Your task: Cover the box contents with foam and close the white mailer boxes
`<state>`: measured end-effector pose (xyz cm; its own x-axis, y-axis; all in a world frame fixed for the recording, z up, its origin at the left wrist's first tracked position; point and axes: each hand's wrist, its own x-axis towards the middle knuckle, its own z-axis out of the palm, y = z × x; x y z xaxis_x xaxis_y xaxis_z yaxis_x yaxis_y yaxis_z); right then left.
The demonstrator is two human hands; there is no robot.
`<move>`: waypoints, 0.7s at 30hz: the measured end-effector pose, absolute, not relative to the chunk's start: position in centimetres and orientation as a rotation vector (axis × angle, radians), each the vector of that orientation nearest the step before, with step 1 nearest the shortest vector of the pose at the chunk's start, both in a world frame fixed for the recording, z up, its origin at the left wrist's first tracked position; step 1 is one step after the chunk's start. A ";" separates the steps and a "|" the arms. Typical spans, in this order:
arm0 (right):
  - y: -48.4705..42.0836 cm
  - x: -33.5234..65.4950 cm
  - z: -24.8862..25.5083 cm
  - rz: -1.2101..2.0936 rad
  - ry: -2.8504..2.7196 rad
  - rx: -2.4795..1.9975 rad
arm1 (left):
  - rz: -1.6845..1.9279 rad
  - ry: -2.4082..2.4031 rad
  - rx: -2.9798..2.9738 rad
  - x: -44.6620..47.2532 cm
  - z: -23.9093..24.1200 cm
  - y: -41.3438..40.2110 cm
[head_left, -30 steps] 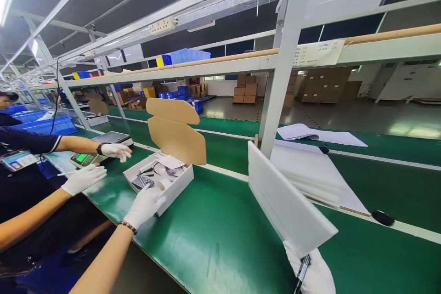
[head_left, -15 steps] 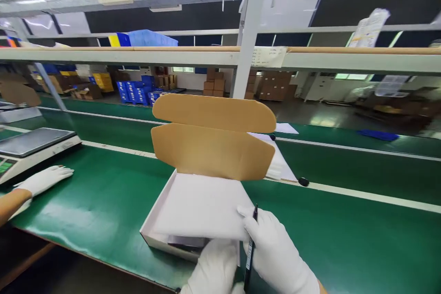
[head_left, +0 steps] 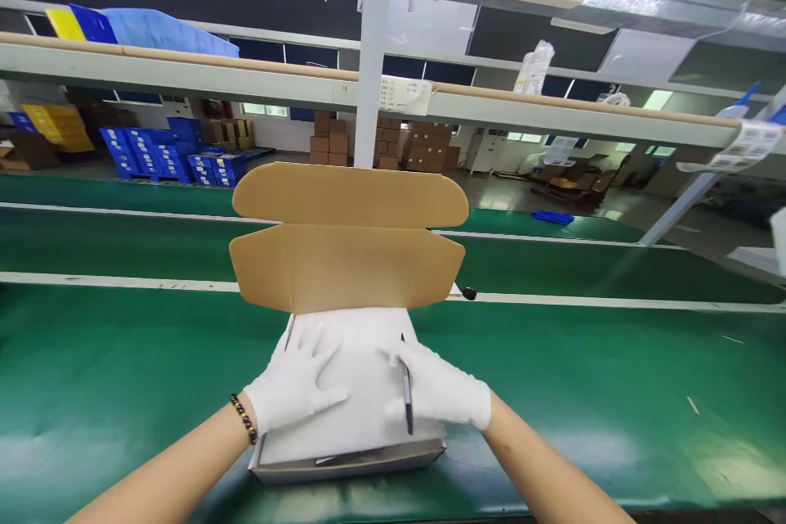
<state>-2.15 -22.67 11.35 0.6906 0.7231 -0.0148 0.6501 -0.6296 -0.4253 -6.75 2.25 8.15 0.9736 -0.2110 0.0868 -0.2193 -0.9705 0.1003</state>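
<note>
Green conveyor belt (head_left: 614, 393), spanning the whole lower frame. Open cardboard box (head_left: 344, 463), lower centre, brown lid flaps upright behind it. White foam sheet (head_left: 362, 360) lying in the box. Left hand (head_left: 295, 381), gloved, fingers spread flat on the sheet. Right hand (head_left: 439, 393) (also gloved) pressing the sheet, fingers clasping a black pen (head_left: 406, 397).

Head camera looks forward-down, close over the box (head_left: 344, 458).
</note>
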 end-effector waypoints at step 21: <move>-22.9 5.5 11.9 -0.942 -0.554 -1.724 | 1.111 0.091 2.338 -1.6 12.5 7.7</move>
<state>5.47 -22.93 11.95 0.5833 -0.0784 0.8085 0.7447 -0.3458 -0.5708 -1.61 7.71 12.49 0.6568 0.2836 0.6987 -0.1657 -0.8497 0.5006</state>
